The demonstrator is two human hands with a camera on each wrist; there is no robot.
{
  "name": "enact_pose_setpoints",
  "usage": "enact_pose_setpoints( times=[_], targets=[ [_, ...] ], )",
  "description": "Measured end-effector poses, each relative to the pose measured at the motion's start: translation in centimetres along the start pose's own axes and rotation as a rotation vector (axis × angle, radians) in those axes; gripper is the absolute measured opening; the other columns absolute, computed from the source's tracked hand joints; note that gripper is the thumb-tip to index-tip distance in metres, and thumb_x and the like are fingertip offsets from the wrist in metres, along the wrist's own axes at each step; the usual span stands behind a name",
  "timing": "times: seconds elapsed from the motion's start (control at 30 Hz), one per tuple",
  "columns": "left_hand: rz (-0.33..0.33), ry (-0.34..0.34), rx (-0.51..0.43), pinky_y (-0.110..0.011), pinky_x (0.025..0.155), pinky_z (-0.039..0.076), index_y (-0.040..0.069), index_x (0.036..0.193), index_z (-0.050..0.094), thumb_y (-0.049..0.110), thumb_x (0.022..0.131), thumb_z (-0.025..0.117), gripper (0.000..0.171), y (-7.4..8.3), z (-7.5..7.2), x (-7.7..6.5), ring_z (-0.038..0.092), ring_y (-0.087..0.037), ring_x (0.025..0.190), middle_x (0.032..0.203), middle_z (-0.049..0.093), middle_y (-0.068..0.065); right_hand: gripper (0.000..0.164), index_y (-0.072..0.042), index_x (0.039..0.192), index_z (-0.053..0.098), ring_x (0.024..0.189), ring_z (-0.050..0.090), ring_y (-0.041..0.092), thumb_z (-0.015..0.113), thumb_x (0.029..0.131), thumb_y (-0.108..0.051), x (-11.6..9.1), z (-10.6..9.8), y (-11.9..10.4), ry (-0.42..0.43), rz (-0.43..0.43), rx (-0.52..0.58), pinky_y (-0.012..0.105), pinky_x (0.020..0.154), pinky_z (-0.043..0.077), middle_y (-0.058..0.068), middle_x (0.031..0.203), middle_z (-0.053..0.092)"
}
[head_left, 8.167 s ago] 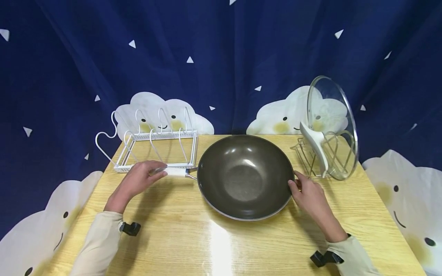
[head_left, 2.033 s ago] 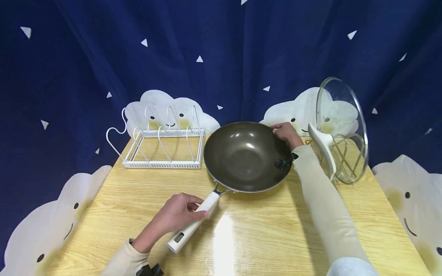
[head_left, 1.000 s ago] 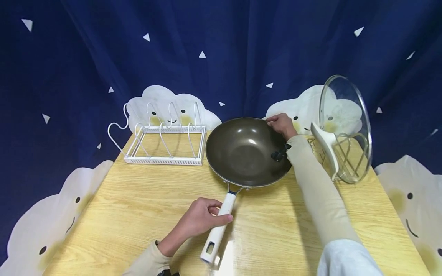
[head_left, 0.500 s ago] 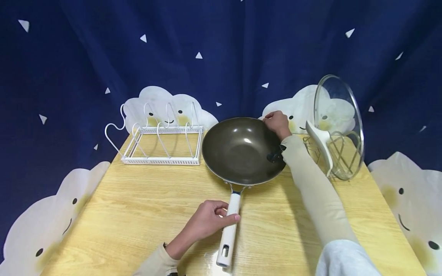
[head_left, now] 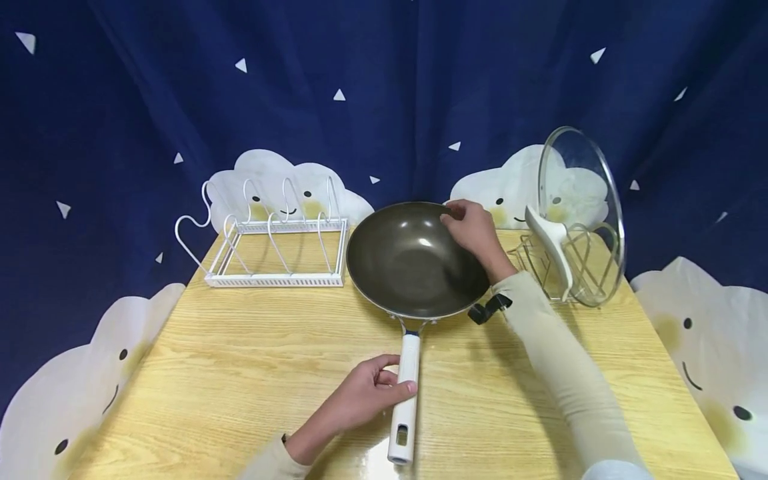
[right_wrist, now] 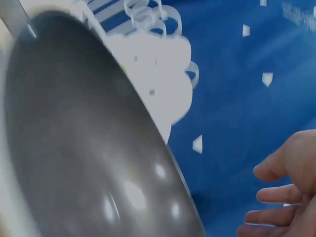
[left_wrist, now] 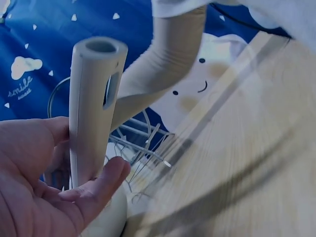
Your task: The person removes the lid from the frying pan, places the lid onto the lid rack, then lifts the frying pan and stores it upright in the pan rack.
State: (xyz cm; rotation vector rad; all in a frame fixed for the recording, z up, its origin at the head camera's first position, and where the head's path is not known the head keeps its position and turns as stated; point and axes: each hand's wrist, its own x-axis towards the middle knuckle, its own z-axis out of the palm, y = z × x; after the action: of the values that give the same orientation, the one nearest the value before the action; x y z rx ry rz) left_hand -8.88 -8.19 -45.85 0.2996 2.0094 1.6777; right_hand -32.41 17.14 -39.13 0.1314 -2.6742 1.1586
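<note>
A dark-coated wok [head_left: 408, 273] with a white handle [head_left: 409, 360] stands in the middle of the wooden table, its handle pointing toward me. My left hand [head_left: 371, 395] pinches that handle between thumb and fingers; the left wrist view shows the handle's hollow end [left_wrist: 98, 74] rising above the hand. At the far right rim, my right hand [head_left: 474, 230] hovers. In the right wrist view its fingers [right_wrist: 274, 215] are spread loosely, apart from the wok, with nothing held.
A white wire rack [head_left: 276, 280] stands at the back left, close to the wok. On the right, a glass lid [head_left: 579, 200] with a white handle leans upright in a wire stand [head_left: 531, 257]. A blue curtain [head_left: 384, 87] hangs behind the table.
The wok's handle has swung from the left round to the front, my left hand moving with it. My right hand has gone from the right rim to the far rim, and has now let go.
</note>
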Motion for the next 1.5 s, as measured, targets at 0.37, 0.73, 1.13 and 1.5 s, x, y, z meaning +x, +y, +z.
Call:
enact_pose_setpoints(
  times=[0.37,0.73,1.13,1.5],
  targets=[
    [-0.017,-0.182,-0.210,-0.024,0.075,0.052,-0.004,0.130,0.050,0.027,0.103,0.062,0.043,-0.5,1.5,-1.9,0.065,-0.011,0.081,0.101,0.075,-0.021,0.041,-0.001,0.135,0.062,0.117,0.066,0.035,0.068,0.099,-0.019,-10.3,-1.6,-1.7,-0.131,-0.095,0.208,0.050,0.098,0.053,0.021,0.132,0.065],
    [-0.003,-0.197,-0.380,-0.026,0.070,0.056,-0.009,0.129,0.045,0.021,0.105,0.059,0.042,-0.9,2.8,-2.4,0.064,-0.008,0.070,0.086,0.068,-0.035,0.022,0.004,0.110,0.065,0.091,0.073,0.018,0.071,0.097,-0.013,-18.4,0.0,0.0,-0.127,0.076,0.543,0.027,0.081,0.059,0.023,0.105,0.072],
    [0.002,-0.193,-0.431,-0.026,0.071,0.058,-0.011,0.139,0.038,0.022,0.105,0.059,0.052,-0.8,3.7,-1.9,0.069,-0.012,0.079,0.086,0.072,-0.012,0.050,0.005,0.130,0.051,0.097,0.074,0.027,0.049,0.107,-0.040,-21.1,3.1,1.3,-0.742,0.433,0.992,0.042,0.086,0.060,0.017,0.109,0.073],
    [-0.010,-0.232,-0.508,-0.028,0.068,0.059,-0.004,0.138,0.033,0.017,0.104,0.057,0.046,-0.5,4.3,-2.0,0.072,-0.015,0.073,0.088,0.069,-0.005,0.078,-0.010,0.158,-0.002,0.150,0.026,0.046,0.044,0.107,-0.048,-20.3,5.6,-1.5,-0.813,0.707,1.528,0.058,0.120,0.026,0.035,0.162,0.016]
  ],
)
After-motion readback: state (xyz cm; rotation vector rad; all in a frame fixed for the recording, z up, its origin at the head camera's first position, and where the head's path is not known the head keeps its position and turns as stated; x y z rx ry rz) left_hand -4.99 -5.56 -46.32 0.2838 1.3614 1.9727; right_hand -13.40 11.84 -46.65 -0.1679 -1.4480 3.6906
